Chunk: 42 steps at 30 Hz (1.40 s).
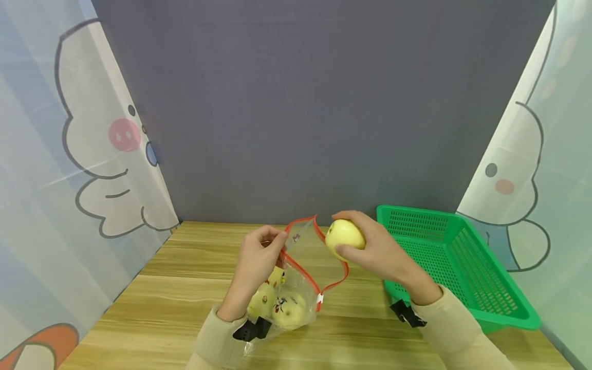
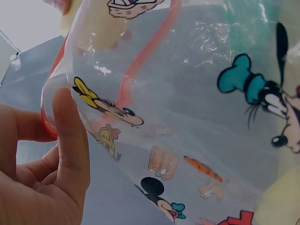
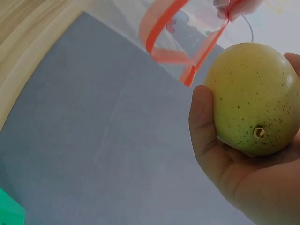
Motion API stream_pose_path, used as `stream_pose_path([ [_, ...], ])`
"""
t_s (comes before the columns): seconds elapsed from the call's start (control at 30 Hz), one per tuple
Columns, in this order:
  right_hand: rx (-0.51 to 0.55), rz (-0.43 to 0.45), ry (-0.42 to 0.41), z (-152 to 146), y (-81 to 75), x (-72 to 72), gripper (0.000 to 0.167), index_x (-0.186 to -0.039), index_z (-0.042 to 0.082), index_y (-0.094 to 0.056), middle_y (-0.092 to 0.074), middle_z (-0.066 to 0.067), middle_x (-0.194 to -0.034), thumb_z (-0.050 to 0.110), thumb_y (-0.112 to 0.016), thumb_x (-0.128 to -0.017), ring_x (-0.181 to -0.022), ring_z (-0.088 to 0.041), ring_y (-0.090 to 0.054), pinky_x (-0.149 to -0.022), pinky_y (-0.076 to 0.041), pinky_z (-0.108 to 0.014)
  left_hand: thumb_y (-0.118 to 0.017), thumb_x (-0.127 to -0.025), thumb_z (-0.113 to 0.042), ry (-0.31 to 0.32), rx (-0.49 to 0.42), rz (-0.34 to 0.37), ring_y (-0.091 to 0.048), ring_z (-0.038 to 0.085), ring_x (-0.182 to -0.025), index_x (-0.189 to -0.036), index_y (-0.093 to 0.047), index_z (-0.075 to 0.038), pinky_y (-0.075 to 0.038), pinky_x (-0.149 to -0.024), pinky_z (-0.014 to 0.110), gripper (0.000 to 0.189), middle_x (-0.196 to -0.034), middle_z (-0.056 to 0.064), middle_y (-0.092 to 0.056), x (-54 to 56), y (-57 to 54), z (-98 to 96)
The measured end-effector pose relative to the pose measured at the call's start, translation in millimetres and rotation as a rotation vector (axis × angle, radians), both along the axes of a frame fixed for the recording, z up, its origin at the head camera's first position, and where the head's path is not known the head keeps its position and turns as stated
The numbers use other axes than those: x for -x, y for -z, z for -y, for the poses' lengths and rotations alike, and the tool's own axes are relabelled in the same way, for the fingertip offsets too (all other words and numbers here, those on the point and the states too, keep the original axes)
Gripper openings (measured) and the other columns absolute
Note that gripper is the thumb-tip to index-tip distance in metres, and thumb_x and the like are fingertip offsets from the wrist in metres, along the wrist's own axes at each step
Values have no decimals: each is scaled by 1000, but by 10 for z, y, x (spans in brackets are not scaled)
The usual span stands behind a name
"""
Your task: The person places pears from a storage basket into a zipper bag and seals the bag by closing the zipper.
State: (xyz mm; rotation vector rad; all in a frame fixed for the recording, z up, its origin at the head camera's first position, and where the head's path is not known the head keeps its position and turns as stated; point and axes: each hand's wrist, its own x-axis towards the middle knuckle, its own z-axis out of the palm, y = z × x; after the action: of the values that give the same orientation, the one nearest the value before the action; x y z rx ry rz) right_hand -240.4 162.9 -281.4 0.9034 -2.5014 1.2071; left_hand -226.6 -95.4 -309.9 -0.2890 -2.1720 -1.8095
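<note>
My right hand (image 1: 376, 252) grips a yellow apple (image 1: 344, 237) beside the open mouth of a clear slider bag. In the right wrist view the apple (image 3: 255, 98) shows dark specks and a short stem, with fingers and thumb around it. The bag (image 1: 302, 280) has a red zip edge, a white slider (image 1: 320, 298) and cartoon prints. With thumb and fingers, my left hand (image 1: 259, 262) pinches its red rim on the left, as the left wrist view also shows at the thumb (image 2: 70, 140). Inside the bag several yellow apples (image 1: 290, 310) lie low down, partly hidden by the left wrist.
A green plastic basket (image 1: 501, 275) with perforated walls stands to the right, partly behind the right forearm. The wooden table (image 1: 171, 293) runs back to a grey panel (image 1: 277, 113). Printed curtains (image 1: 41, 205) hang at both sides.
</note>
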Motion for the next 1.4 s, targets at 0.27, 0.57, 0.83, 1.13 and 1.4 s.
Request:
stream_pose_path([
  [0.27,-29,-2,-18,147,63,-22,51,-136,21,-58,-59,-3,-125,17,-72,-88,-86,-20,-61,-62,-57,-34,-66,-101,-13,14,-7,-3,-63,24,-50,-98,-70,5,-59,-48,38,19,-78,16,-65,13,-1,11],
  [0.57,-55,-25,-36,267,114,-44,52,-136,19,-58,-59,-2,-122,19,-73,-86,-85,-18,-61,-63,-58,-31,-66,-101,-14,16,-4,-11,-63,24,-51,-98,-70,5,-60,-52,47,19,-80,19,-65,11,0,23],
  [0.83,-115,-46,0,332,177,-46,53,-135,20,-59,-58,3,-118,22,-73,-84,-97,-18,-52,-66,-54,-31,-66,-100,-14,9,-5,-12,-63,24,-50,-98,-71,5,-59,-48,38,19,-77,13,-65,8,-3,20],
  [1.13,-150,-87,9,346,211,-36,57,-137,18,-60,-59,3,-121,27,-76,-83,-104,-18,-49,-70,-52,-31,-66,-100,-13,4,-12,-6,-64,24,-51,-97,-70,5,-59,-48,34,19,-77,11,-64,10,-6,14],
  [1.4,-161,-79,5,344,237,-15,59,-140,18,-58,-57,2,-127,29,-78,-86,-112,-20,-49,-76,-52,-33,-65,-101,-12,3,-5,-7,-63,23,-51,-97,-70,5,-59,-48,39,19,-78,16,-64,18,-7,24],
])
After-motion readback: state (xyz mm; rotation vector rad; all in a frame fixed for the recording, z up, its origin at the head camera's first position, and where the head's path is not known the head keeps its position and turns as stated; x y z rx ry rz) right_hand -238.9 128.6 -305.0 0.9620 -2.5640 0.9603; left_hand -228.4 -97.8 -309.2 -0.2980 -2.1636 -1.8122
